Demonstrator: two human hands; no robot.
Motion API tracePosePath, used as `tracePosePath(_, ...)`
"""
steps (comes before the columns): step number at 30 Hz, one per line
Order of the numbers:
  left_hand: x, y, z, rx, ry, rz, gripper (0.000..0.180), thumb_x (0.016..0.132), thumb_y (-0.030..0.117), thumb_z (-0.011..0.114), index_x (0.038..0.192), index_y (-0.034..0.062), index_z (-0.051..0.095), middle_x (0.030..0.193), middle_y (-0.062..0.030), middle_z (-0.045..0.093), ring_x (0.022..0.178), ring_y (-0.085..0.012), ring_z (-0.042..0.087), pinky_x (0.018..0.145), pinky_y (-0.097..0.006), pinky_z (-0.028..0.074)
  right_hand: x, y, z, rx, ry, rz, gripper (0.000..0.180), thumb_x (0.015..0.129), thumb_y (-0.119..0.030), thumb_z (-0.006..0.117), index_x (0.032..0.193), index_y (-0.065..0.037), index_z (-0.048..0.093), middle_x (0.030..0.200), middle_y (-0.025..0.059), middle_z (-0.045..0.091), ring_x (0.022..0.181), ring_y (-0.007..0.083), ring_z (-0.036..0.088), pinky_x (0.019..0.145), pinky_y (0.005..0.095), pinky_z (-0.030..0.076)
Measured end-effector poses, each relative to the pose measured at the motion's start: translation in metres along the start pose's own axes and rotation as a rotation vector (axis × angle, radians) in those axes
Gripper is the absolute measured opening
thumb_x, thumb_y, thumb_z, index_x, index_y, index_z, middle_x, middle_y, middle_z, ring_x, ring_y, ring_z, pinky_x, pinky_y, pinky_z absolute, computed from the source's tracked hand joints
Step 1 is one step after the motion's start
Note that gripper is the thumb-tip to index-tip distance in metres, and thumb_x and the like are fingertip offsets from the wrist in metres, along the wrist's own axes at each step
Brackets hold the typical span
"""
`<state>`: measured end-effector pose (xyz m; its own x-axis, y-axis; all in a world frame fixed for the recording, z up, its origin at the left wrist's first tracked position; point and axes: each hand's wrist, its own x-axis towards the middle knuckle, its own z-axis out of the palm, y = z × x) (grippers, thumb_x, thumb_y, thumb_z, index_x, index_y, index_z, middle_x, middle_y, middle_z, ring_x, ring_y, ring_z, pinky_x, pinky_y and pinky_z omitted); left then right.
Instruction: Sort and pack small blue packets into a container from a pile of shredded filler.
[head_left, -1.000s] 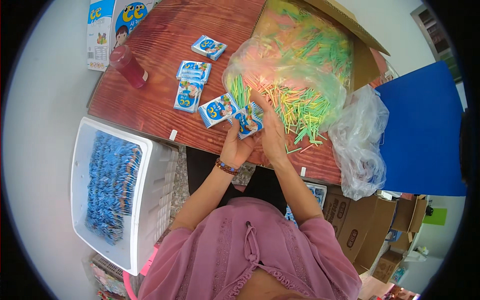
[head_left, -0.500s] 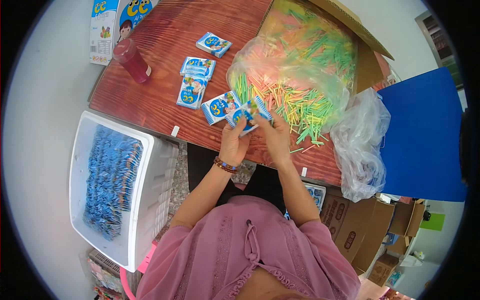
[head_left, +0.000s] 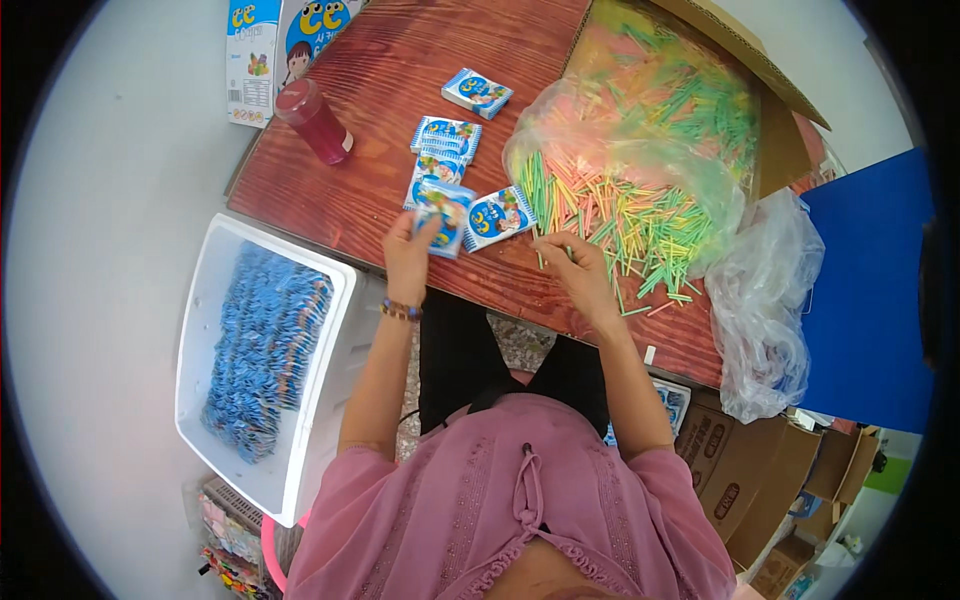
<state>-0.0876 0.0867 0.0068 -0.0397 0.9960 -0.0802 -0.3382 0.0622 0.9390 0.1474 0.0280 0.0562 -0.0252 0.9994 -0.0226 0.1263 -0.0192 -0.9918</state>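
Note:
My left hand (head_left: 408, 256) grips a small blue and white packet (head_left: 442, 215) above the wooden table (head_left: 400, 90). Close by lie another blue packet (head_left: 497, 217) and a short stack of packets (head_left: 444, 140). My right hand (head_left: 577, 272) rests at the near edge of a heap of green, yellow and pink sticks (head_left: 640, 215), its fingers pinched on a stick. The sticks spill from a clear plastic bag (head_left: 640, 130) inside a cardboard box (head_left: 770, 120).
A white tub (head_left: 325, 390) full of blue packets stands at my left, below the table edge. A red bottle (head_left: 312, 120) and two printed cartons (head_left: 275, 45) sit at the table's far left. A loose clear bag (head_left: 765, 300) hangs off the right edge, with cardboard boxes (head_left: 740, 470) below.
My hands, together on one packet before, have parted. The left hand carried the packet leftward and the right hand moved to the edge of the stick heap.

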Motion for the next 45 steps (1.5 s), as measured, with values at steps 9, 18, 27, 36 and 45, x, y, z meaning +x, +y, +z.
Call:
tracePosePath(9,0.063,-0.014,-0.017,1.107,0.389,0.291,0.032,0.085,0.032,0.065,0.103,0.0052,0.063,0.099,-0.0121,0.063,0.1,-0.0275,0.056,0.086,-0.044,0.039,-0.018,0.034,0.0,-0.129,0.051,-0.018,0.019,0.092,-0.016,0.059,0.092,0.002,0.065,0.077,0.0008,0.063,0.074,0.0064,0.054,0.067,0.0243,0.043)
tracePosePath(18,0.055,-0.018,-0.014,1.009,0.459,0.312,0.043,0.088,0.039,0.06,0.119,0.0081,0.056,0.117,-0.0123,0.054,0.115,-0.0301,0.046,0.096,-0.046,0.031,0.071,0.011,0.005,-0.683,0.137,0.015,0.035,0.079,-0.036,0.067,0.084,-0.002,0.064,0.083,0.0157,0.065,0.082,0.0319,0.062,0.073,0.0425,0.046)
tracePosePath(27,0.029,-0.017,0.002,1.17,0.261,0.596,0.035,0.081,0.03,0.069,0.109,0.0105,0.062,0.108,-0.0089,0.056,0.106,-0.0299,0.047,0.088,-0.048,0.031,0.085,0.019,0.004,-0.705,0.032,0.094,0.033,0.075,-0.034,0.07,0.08,-0.003,0.061,0.082,0.0152,0.065,0.081,0.0323,0.062,0.071,0.0432,0.046)
tracePosePath(36,0.014,-0.02,0.035,1.2,0.152,0.629,0.024,0.074,0.025,0.075,0.086,0.011,0.06,0.091,-0.0044,0.056,0.097,-0.0264,0.048,0.083,-0.042,0.028,0.078,0.015,0.005,-0.608,0.095,0.047,0.032,0.075,-0.033,0.071,0.086,-0.004,0.063,0.082,0.0135,0.065,0.08,0.0289,0.063,0.071,0.039,0.047)
tracePosePath(45,0.014,-0.01,0.034,1.345,0.11,0.859,0.014,0.079,0.023,0.07,0.077,0.0106,0.066,0.082,-0.0021,0.06,0.093,-0.0211,0.052,0.084,-0.04,0.027,0.083,0.033,0.0,-0.316,0.135,-0.178,0.022,0.08,-0.018,0.07,0.095,-0.003,0.066,0.083,0.0058,0.064,0.075,0.0148,0.059,0.069,0.0285,0.046)
